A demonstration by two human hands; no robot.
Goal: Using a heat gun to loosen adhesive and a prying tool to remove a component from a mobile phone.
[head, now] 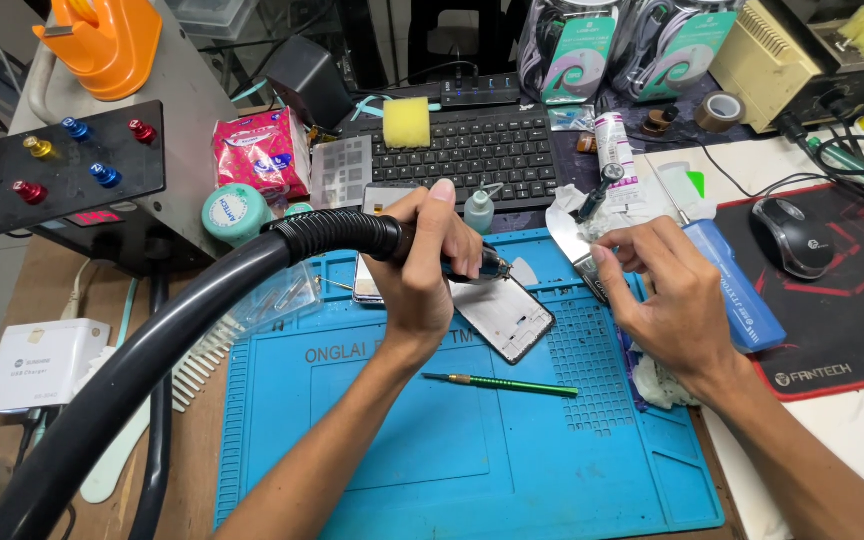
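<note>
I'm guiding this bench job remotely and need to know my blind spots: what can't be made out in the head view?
- Nozzle tip of the hot-air handle: hidden by the left hand.
- Near end of the phone frame: covered by that hand.
- What the right hand fingers pinch beside the metal scraper: too small.
- Black hose: cut off by the bottom edge.

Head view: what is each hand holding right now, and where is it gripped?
The left hand grips the black hose tool around its handle, just ahead of the ribbed hose. The right hand pinches a flat metal blade at its lower end with the fingers.
</note>
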